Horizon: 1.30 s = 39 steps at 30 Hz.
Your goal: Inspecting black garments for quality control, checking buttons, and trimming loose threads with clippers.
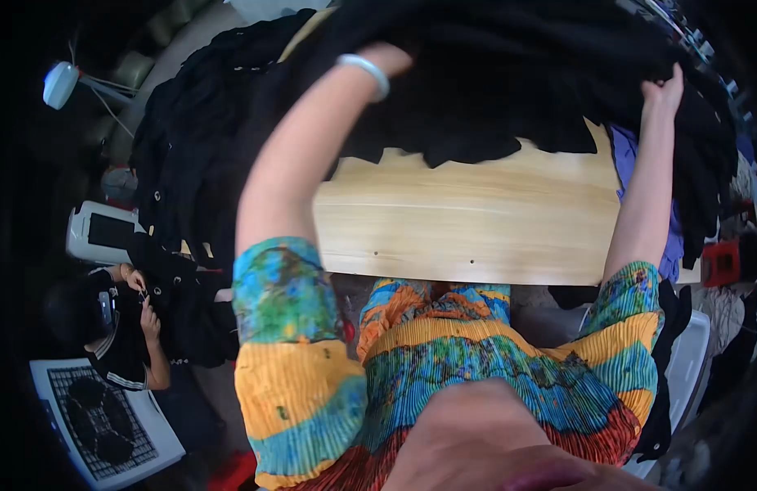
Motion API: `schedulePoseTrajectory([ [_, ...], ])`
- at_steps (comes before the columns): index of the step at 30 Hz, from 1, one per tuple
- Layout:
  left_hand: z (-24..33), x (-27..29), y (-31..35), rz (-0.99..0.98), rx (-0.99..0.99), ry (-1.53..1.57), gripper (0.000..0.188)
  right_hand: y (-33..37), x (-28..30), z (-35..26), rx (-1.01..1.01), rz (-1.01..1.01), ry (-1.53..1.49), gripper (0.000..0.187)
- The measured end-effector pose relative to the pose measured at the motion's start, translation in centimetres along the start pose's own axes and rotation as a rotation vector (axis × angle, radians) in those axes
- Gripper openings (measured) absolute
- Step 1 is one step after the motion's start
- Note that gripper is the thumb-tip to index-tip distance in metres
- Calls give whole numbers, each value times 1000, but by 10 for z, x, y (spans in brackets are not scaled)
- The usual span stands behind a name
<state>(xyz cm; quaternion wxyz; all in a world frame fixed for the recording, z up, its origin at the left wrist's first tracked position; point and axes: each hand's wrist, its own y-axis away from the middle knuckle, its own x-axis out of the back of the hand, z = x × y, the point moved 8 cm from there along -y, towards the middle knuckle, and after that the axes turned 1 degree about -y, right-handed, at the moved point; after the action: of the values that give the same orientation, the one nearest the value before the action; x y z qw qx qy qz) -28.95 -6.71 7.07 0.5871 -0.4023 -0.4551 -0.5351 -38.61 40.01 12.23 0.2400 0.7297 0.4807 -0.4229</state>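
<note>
At left, heaped black fabric (178, 164) is draped beside the pale wood-grained counter (468, 213) and could be dragged down if layers catch. The left hand (392, 60) is partly hidden against the broad matte-black cloth (493, 90) on the counter's far side; its grip cannot be told. The cloth's jagged near edge could be creased by uneven pulling. At right, the cloth is met by the right hand's (664, 90) bent fingers, grip uncertain; violet-blue fabric (624, 155) nearby could be snagged.
</note>
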Motion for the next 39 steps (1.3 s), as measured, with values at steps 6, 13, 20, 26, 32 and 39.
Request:
schedulePoseTrajectory([
  [6, -8, -107, 91, -172, -554, 91, 41, -18, 168, 90, -196, 230, 442, 26],
  [13, -84, -79, 152, -107, -266, 199, 33, 188, -34, 216, 505, -813, 1350, 27],
  [20, -179, 20, 150, 396, -115, -27, 21, 242, -23, 336, 720, -1340, 1831, 49],
  [26, -334, 131, 167, 930, 312, -230, 14, 210, -31, 358, 691, -1292, 1875, 53],
  [32, -414, 159, 144, 1043, 758, -409, 37, 244, -14, 292, 479, -1179, 1627, 52],
  [39, -492, 136, 135, 719, 1071, 46, 39, 272, 39, 250, 125, -1077, 1534, 45],
])
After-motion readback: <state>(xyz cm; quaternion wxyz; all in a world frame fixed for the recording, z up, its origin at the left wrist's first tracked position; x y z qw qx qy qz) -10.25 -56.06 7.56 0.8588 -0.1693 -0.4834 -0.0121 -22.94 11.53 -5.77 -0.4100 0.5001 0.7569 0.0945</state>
